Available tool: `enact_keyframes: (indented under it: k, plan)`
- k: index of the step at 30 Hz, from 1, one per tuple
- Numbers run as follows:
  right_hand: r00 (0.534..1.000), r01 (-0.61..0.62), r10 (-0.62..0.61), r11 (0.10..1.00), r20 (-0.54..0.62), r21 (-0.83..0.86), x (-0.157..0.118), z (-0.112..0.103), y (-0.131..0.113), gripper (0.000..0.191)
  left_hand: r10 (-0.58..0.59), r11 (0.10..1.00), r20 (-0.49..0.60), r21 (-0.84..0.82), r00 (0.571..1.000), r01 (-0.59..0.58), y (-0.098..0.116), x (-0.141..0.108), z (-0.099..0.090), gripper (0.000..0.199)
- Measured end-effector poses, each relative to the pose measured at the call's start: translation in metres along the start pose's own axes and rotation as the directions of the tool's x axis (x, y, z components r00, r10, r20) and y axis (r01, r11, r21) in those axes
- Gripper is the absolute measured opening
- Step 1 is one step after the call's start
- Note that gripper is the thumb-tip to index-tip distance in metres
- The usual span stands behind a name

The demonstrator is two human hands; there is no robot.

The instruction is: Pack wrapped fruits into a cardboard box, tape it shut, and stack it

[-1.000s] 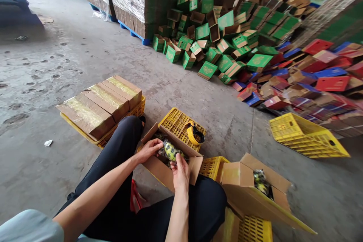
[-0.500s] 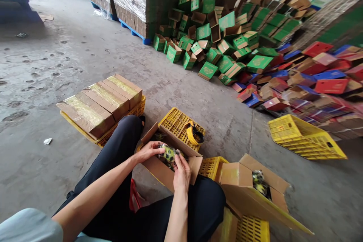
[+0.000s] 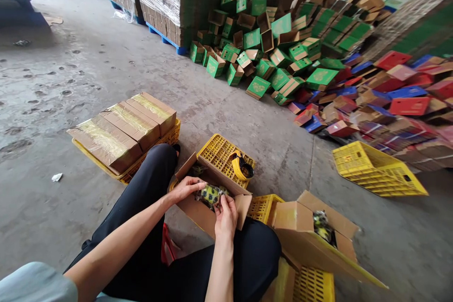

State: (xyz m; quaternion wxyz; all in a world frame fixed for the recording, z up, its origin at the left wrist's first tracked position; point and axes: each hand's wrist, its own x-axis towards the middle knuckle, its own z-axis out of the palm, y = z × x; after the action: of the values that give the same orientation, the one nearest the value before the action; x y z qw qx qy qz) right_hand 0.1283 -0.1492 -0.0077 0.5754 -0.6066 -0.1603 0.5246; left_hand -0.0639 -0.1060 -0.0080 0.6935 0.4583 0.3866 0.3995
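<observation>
A yellow-green packet with dark spots, wrapped in clear plastic, is held level over an open cardboard box between my knees. My left hand pinches its left end between thumb and fingers. At the right end, the fingertips of my right hand are closed on the wrapping. The packet's underside and most of the box's inside are hidden behind it and my hands. Just beyond the box, a yellow tape dispenser lies on a yellow plastic crate.
Taped cartons sit on a yellow crate to the left. Beside my right knee, another open box holds similar wrapped packets. A yellow crate stands further right. Green cartons and red and blue ones are heaped behind.
The packet has tilted slightly between my hands, and its spotted face shows more plainly. Both hands keep their hold. The whole view has shifted a little.
</observation>
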Motion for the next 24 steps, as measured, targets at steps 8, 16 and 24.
enact_keyframes:
  k: [8, 16, 24]
  plan:
    - [0.976, 0.214, -0.218, 0.958, 0.003, -0.189, 0.001, -0.001, 0.002, 0.041, -0.005, 1.000, -0.059, -0.018, 0.998, 0.004, -0.006, 0.002, 0.001, 0.057]
    - [0.687, 0.704, -0.703, 0.583, 0.182, -0.405, -0.003, 0.001, -0.008, 0.034, -0.182, 0.963, -0.060, -0.215, 0.981, 0.165, -0.015, 0.005, 0.002, 0.084]
    - [0.446, 0.892, -0.589, 0.227, 0.674, -0.391, -0.036, 0.033, 0.002, 0.020, -0.068, 0.954, -0.033, -0.296, 0.997, 0.056, -0.011, 0.005, 0.000, 0.061]
